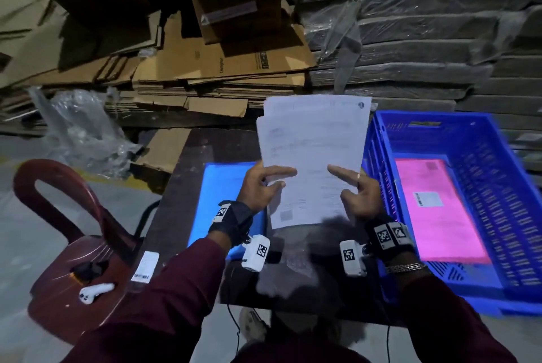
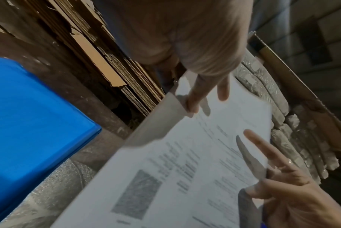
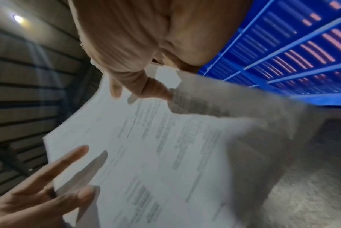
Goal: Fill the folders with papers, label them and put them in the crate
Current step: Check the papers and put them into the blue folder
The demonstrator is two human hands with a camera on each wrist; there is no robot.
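1. Head view, widest part of the scene: flattened cardboard boxes (image 1: 223,69) are stacked at the back, behind a dark counter (image 1: 176,186).
2. On the right side of the counter stands a blue crate (image 1: 484,157). A pink folder (image 1: 440,210) with a white label lies flat on the crate floor.
3. A blue folder (image 1: 217,186) lies flat on the counter, left of centre, partly under the left wrist.
4. A dark red plastic chair (image 1: 67,233) stands left of the counter.
5. A stack of printed papers (image 1: 313,157) is held up above the counter, between the blue folder and the crate, its top edge tilted away from the person.
6. Both arms, in dark red sleeves, reach forward side by side, each with a camera strapped at the wrist.
7. The left hand (image 1: 261,186) grips the papers' lower left edge, thumb on the front sheet, index finger stretched across it.
8. The right hand (image 1: 357,192) grips the lower right edge the same way, index finger extended over the page.
9. The left wrist view alone shows blurred print and a grey code block on the front sheet.
10. The right wrist view alone shows the crate's slotted wall close behind the papers, with pink showing through the slots.
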